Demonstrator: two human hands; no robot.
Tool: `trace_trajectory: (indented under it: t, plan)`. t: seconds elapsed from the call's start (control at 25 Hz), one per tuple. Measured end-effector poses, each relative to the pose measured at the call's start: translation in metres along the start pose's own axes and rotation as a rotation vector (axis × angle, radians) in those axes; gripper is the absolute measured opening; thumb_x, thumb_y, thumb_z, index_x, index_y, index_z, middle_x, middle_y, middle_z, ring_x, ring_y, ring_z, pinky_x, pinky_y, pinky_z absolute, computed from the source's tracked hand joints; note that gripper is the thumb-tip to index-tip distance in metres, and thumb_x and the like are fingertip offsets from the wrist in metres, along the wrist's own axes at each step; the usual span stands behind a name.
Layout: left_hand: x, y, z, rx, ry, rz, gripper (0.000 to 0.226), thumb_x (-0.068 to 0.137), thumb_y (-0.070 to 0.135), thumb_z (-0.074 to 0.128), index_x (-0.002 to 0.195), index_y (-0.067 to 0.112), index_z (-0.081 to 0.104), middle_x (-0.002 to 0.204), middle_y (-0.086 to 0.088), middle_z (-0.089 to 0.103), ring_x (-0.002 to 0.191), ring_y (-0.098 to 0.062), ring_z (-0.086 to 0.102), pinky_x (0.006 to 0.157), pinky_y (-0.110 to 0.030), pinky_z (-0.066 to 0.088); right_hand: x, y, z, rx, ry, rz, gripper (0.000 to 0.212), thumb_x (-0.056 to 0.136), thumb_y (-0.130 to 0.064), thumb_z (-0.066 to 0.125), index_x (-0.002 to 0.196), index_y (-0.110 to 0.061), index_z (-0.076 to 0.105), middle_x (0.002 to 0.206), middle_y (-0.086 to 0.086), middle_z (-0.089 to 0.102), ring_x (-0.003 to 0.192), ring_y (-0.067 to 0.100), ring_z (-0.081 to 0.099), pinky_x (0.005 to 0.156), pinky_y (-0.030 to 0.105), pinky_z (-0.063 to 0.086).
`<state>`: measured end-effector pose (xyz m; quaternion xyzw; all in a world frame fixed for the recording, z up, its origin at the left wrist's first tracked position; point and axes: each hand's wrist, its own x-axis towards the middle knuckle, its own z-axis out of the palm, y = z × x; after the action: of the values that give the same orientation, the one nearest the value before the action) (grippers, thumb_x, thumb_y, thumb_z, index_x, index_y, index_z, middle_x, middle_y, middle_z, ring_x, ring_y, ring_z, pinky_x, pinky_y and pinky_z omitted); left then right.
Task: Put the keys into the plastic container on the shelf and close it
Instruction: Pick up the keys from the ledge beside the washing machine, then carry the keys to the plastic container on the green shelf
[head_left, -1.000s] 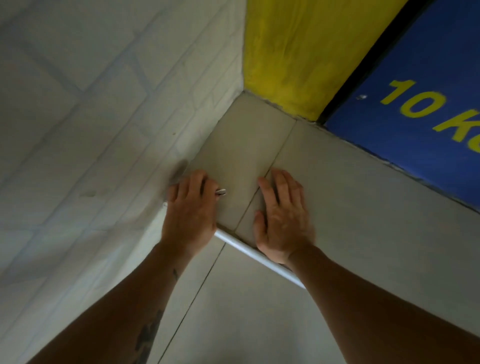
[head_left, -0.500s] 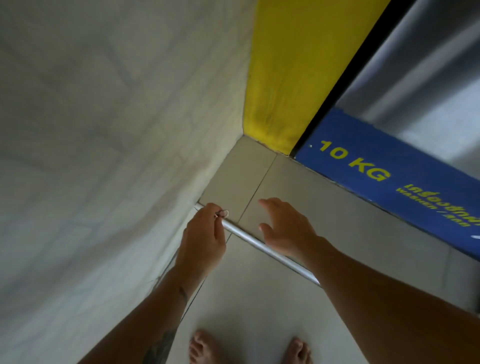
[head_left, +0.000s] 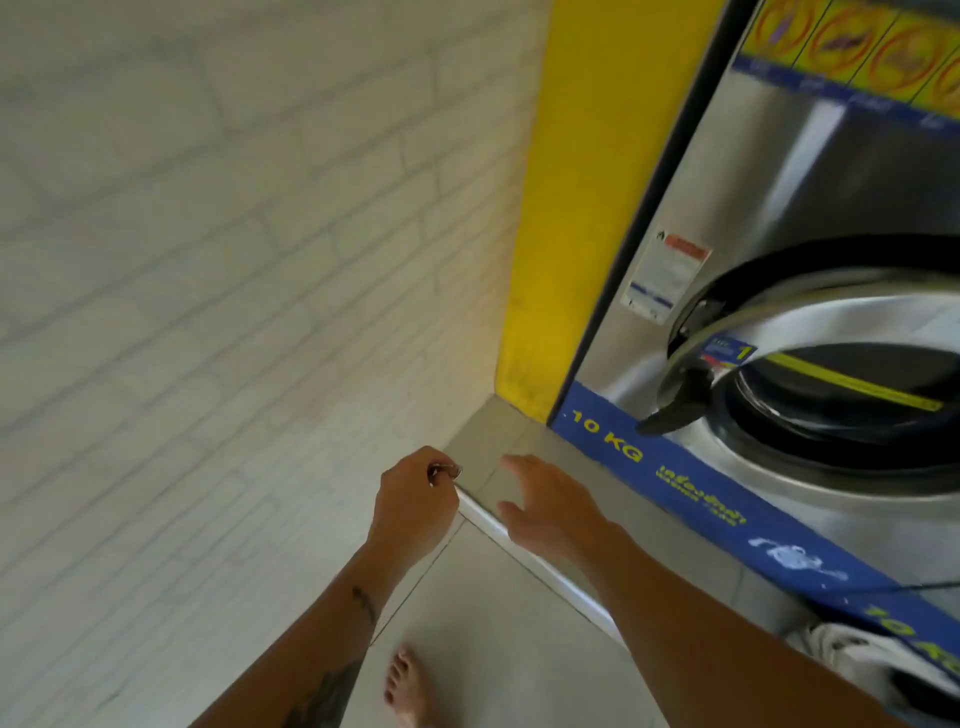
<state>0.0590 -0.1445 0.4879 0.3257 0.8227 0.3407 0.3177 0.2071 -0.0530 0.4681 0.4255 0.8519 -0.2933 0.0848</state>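
My left hand (head_left: 413, 506) is closed around the keys (head_left: 445, 472); only a metal ring and a bit of key show at the fingertips. It hovers over the left end of a tiled step (head_left: 485, 447) in the corner. My right hand (head_left: 545, 506) is just to its right, fingers apart and holding nothing, above the step's white metal edge (head_left: 519, 540). No plastic container or shelf is in view.
A white brick wall (head_left: 208, 286) runs along the left. A yellow pillar (head_left: 576, 197) stands behind the step. To the right is a steel washing machine (head_left: 810, 218) with its round door (head_left: 810, 332) ajar and a blue 10 KG strip (head_left: 691, 493). My bare foot (head_left: 408, 683) is on the tile floor.
Both hands have lifted off the step, the left one closing on the keys. The view has pulled back and up, bringing the washing machine and my foot into sight.
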Motion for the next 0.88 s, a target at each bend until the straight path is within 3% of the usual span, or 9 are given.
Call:
trace_trajectory:
  t: [0.24,0.4,0.64,0.88]
  plan:
    - [-0.134,0.045,-0.068,-0.01,0.172,-0.014,0.03,0.089,0.006,0.044,0.095,0.019,0.071,0.092,0.003,0.066,0.058,-0.013,0.061,0.04,-0.012,0.042,-0.092,-0.045,-0.042,-0.005,0.045,-0.264,0.063,0.093,-0.037,0.053,0.151,-0.023,0.032,0.153,-0.001,0.04,0.138,0.021,0.04,0.11,0.039,0.035]
    - [-0.237,0.037,-0.116,-0.06,0.307,-0.039,0.028,0.089,0.009,0.047,0.089,0.025,0.07,0.094,-0.002,0.068,0.074,-0.026,0.071,0.059,-0.031,0.057,-0.161,-0.103,-0.051,-0.09,0.036,-0.429,0.063,0.093,-0.041,0.052,0.15,-0.026,0.032,0.154,-0.003,0.039,0.138,0.02,0.039,0.111,0.037,0.034]
    - [-0.398,-0.032,-0.202,-0.149,0.541,-0.171,0.027,0.088,0.008,0.047,0.092,0.024,0.069,0.091,-0.008,0.07,0.082,-0.032,0.071,0.067,-0.036,0.058,-0.269,-0.239,-0.019,-0.2,-0.05,-0.751,0.059,0.093,-0.04,0.049,0.149,-0.028,0.033,0.155,-0.006,0.036,0.138,0.02,0.039,0.109,0.037,0.034]
    - [-0.604,-0.144,-0.273,-0.209,0.826,-0.335,0.023,0.089,0.011,0.05,0.092,0.024,0.069,0.092,-0.006,0.07,0.082,-0.028,0.071,0.061,-0.029,0.054,-0.408,-0.375,0.095,-0.232,-0.19,-1.022,0.056,0.096,-0.036,0.046,0.149,-0.025,0.035,0.155,-0.005,0.037,0.14,0.02,0.037,0.111,0.038,0.033]
